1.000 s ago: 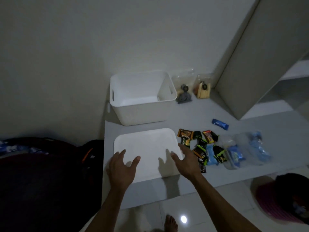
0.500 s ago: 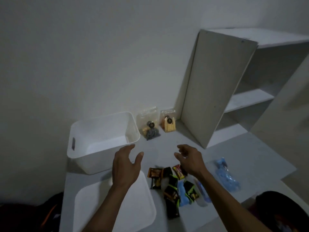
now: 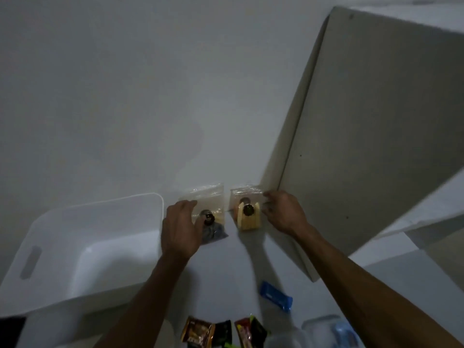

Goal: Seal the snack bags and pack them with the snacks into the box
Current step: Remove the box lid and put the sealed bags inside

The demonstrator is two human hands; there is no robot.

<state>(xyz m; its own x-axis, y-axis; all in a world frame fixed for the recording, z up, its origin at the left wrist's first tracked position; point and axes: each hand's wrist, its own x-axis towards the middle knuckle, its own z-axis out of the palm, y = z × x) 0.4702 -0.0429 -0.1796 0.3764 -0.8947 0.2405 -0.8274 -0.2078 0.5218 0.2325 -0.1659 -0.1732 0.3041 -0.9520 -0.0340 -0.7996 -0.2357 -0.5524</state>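
My left hand (image 3: pixel 181 228), fingers spread and holding nothing, reaches onto the left snack bag (image 3: pixel 206 212) leaning on the wall. My right hand (image 3: pixel 283 212) touches the right snack bag (image 3: pixel 247 210); whether it pinches, I cannot tell. The white box (image 3: pixel 82 249) sits left.

Box (image 3: pixel 82 249) matt white plastic; snack bags (image 3: pixel 206 199) clear glossy film.
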